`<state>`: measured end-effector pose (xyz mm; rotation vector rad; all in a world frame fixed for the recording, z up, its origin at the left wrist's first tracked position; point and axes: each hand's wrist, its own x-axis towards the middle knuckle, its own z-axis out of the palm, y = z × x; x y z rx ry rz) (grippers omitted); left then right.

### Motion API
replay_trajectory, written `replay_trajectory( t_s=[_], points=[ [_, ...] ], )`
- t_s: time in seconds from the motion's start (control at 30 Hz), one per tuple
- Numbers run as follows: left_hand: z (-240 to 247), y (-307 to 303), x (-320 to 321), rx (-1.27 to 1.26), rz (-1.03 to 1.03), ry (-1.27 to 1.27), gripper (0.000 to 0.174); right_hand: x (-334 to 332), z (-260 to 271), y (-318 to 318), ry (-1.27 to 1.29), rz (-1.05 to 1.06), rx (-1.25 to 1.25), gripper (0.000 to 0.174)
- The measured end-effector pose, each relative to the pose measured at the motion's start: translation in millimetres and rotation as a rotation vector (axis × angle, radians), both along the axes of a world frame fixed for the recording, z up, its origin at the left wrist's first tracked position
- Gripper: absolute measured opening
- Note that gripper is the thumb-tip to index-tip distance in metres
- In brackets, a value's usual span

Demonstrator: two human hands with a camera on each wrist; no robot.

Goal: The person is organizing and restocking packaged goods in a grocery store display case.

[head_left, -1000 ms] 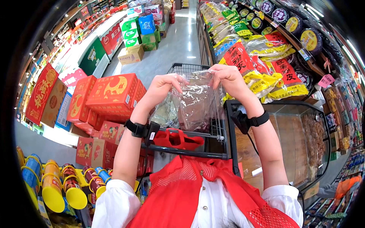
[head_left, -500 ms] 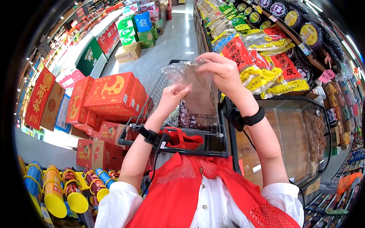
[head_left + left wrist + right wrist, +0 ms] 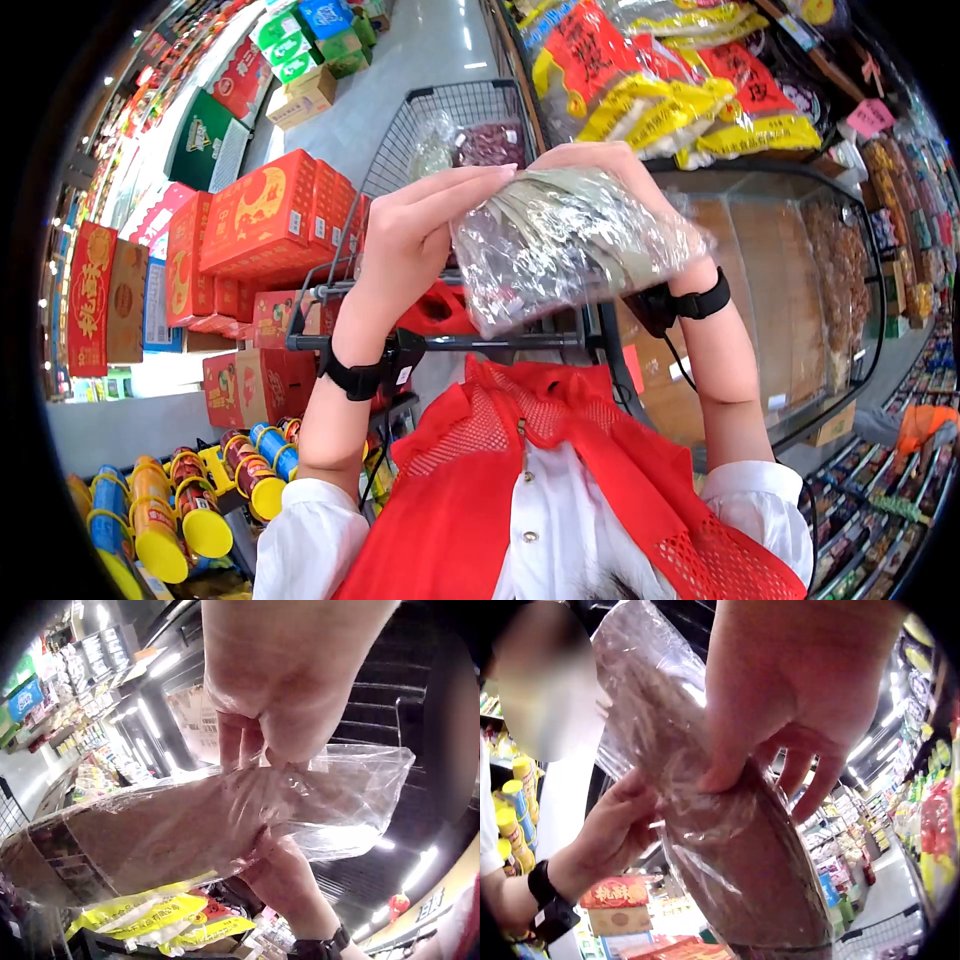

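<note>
In the head view, a clear plastic bag (image 3: 570, 240) of greyish-green flat strips is held up between both hands, above the cart handle. The wrist views show its other side, a brown surface under wrinkled plastic, with a loose clear end beyond the hands. My left hand (image 3: 415, 225) grips one side of the bag, thumb and fingers round the gathered plastic in the left wrist view. My right hand (image 3: 787, 712) holds it from the opposite side, thumb pressed on the brown face. Part of the right hand is hidden behind the bag in the head view.
Ahead is a wire shopping cart (image 3: 385, 165) holding a pale green bag (image 3: 432, 150) and a dark red bag (image 3: 487, 145). Red gift boxes (image 3: 255, 215) are stacked left. At right are a shelf of yellow-and-red packets (image 3: 650, 105) and a glass-sided bin (image 3: 760, 300).
The hands have moved from the bag's clear upper edge to its sides. The bag has come nearer the body and turned, its greyish-green strips now facing up. The head view has shifted downward.
</note>
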<state>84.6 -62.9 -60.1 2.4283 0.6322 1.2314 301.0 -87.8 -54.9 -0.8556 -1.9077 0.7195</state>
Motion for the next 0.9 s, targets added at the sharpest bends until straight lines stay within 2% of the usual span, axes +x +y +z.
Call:
replay_trajectory(
  t_s=[0.07, 0.1, 0.13, 0.17, 0.2, 0.23, 0.27, 0.3, 0.33, 0.4, 0.43, 0.47, 0.53, 0.57, 0.6, 0.63, 0.67, 0.73, 0.77, 0.83, 0.87, 0.9],
  points=[
    [-3.8, 0.4, 16.4, -0.046, -0.048, 0.042, 0.036, 23.0, -14.2, 4.4, -0.139, -0.135, 0.119, 0.025],
    [-6.6, 2.4, 27.6, -0.135, -0.026, -0.019, 0.037, 40.1, -23.6, 3.9, -0.132, -0.165, 0.217, 0.024],
    [-10.0, 3.3, 39.3, -0.225, -0.002, -0.077, 0.039, 45.8, -27.2, -2.7, -0.088, -0.234, 0.183, 0.025],
    [-16.4, 3.6, 52.3, -0.484, 0.022, -0.309, 0.035, 56.0, -20.8, -18.3, -0.161, -0.359, 0.306, 0.026],
    [-19.6, 1.1, 58.2, -0.493, -0.012, -0.303, 0.035, 60.4, -6.9, -35.7, -0.247, -0.485, 0.433, 0.026],
    [-22.0, -4.2, 59.4, -0.911, -0.19, -0.395, 0.034, 65.4, -12.3, -43.3, -0.233, -0.528, 0.427, 0.025],
    [-24.5, -10.0, 59.9, -1.333, -0.369, -0.466, 0.034, 87.1, -30.6, -40.3, -0.304, -0.564, 0.655, 0.023],
    [-29.2, -16.8, 61.0, -1.547, -0.565, -0.403, 0.041, 87.5, -30.9, -50.6, -0.364, -0.597, 0.703, 0.022],
    [-42.1, -21.6, 61.0, -1.561, -0.591, -0.387, 0.041, 84.9, -31.1, -60.4, -0.427, -0.628, 0.749, 0.021],
    [-71.1, -30.5, 62.3, -1.916, -0.829, -0.439, 0.046, 69.3, -58.9, -83.1, -0.676, -0.608, 0.884, 0.02],
    [-59.4, -40.7, 71.8, -1.892, -0.658, -0.385, 0.04, 68.1, -55.7, -93.5, -0.7, -0.624, 0.828, 0.019],
    [-72.3, -55.2, 80.5, -1.757, -0.526, -0.289, 0.034, 52.1, -73.3, -108.3, -0.692, -0.575, 0.786, 0.019],
    [-90.5, -63.2, 88.6, -1.801, -0.489, -0.233, 0.035, 49.2, -89.6, -127.5, -0.656, -0.545, 0.681, 0.021],
    [-104.7, -70.5, 88.2, -1.745, -0.394, -0.272, 0.036, 43.5, -103.2, -135.6, -0.656, -0.606, 0.542, 0.023],
    [-111.2, -74.5, 89.8, -1.757, -0.41, -0.267, 0.036, 40.8, -115.4, -142.8, -0.652, -0.653, 0.403, 0.026],
    [-117.0, -76.8, 90.6, -1.758, -0.375, -0.306, 0.036, 45.1, -121.5, -148.9, -0.669, -0.629, 0.376, 0.032],
    [-122.4, -77.9, 91.2, -1.759, -0.34, -0.344, 0.037, 32.3, -134.4, -155.7, -0.403, -0.87, 0.128, 0.034],
    [-129.7, -80.3, 91.0, -1.743, -0.326, -0.387, 0.038, 26.6, -140.5, -166.7, -0.172, -0.919, -0.076, 0.031],
    [-131.8, -84.1, 93.6, -1.686, -0.286, -0.426, 0.037, 27.3, -141.6, -172.4, -0.176, -0.914, -0.082, 0.031],
    [-134.0, -94.7, 109.9, -1.501, -0.198, -0.479, 0.036, 33.9, -142.3, -177.1, 0.737, -0.694, -0.735, 0.027],
    [-131.2, -95.4, 114.0, -1.548, -0.251, -0.485, 0.039, 39.0, -143.3, -174.4, 0.74, -0.686, -0.731, 0.027],
    [-132.2, -103.3, 127.2, -1.509, -0.219, -0.429, 0.039, 44.4, -145.0, -166.9, 0.636, -0.686, -0.699, 0.03]
  ],
)
